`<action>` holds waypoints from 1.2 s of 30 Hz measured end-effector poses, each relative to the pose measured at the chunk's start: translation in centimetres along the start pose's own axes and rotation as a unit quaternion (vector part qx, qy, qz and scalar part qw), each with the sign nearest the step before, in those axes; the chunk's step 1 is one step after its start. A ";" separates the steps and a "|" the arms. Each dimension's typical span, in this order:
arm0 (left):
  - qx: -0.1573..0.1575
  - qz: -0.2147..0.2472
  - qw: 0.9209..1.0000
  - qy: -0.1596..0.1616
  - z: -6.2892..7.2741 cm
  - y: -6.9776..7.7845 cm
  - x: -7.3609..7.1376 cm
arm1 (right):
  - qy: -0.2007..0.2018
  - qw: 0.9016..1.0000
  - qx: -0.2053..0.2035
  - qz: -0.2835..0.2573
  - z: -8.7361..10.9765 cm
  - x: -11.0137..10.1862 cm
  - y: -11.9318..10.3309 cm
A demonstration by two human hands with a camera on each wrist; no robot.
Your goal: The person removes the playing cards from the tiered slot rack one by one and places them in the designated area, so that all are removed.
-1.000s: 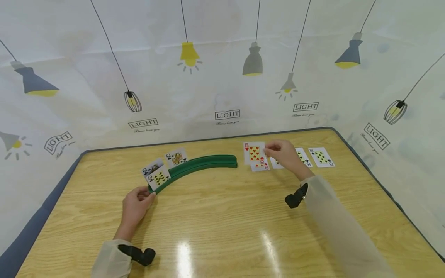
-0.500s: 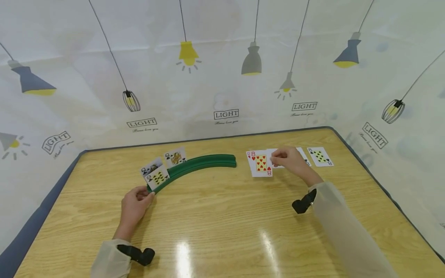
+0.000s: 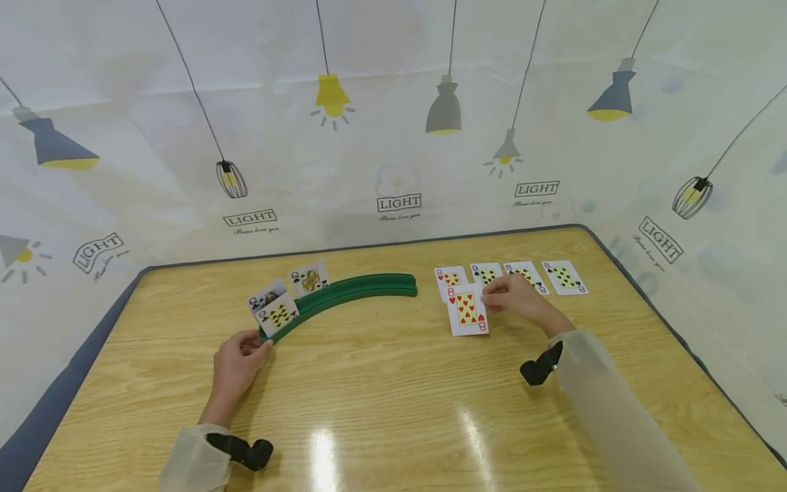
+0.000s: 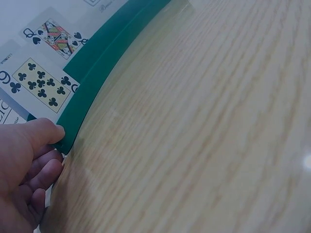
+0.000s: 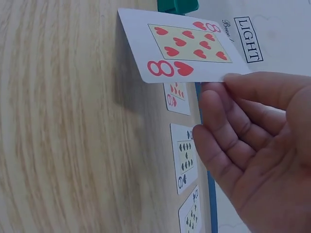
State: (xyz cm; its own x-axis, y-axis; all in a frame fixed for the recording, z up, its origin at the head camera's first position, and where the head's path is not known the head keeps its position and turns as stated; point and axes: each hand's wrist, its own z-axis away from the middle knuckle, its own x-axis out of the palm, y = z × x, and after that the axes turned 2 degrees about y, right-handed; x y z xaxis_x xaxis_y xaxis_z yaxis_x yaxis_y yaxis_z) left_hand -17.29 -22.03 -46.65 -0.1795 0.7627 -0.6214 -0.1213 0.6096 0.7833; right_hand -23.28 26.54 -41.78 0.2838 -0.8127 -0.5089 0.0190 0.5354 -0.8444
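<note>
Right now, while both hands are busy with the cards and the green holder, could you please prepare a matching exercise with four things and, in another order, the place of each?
Column 1
1. Eight of hearts
2. Green holder
3. Nine of hearts
4. Nine of clubs

Column 2
A. Leftmost of the cards lying on the table
B. Held by the right hand
C. Set in the green holder
D. Gripped at one end by the left hand

Right pairs: 1-B, 2-D, 3-A, 4-C
</note>
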 end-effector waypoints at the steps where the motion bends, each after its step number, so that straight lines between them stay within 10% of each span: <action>1: 0.001 -0.001 1.000 0.001 0.0 0.0 0.0 | -0.002 1.000 0.004 0.003 0.0 0.0 0.1; 15: -0.004 0.005 1.000 -0.002 0.0 0.2 -0.1 | 0.016 0.994 0.104 0.022 -0.5 1.3 1.5; 36: -0.003 0.005 1.000 -0.003 0.2 0.5 -0.2 | 0.022 0.989 0.136 0.056 -0.7 1.8 2.0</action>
State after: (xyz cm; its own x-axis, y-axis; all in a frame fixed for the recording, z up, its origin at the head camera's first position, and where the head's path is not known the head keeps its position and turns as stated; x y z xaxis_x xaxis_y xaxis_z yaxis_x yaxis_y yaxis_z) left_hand -17.13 -21.89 -46.16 -0.1742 0.7705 -0.6131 -0.1252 0.6003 0.7899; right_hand -23.46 26.02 -44.49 0.2570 -0.7507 -0.6085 0.2485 0.6599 -0.7091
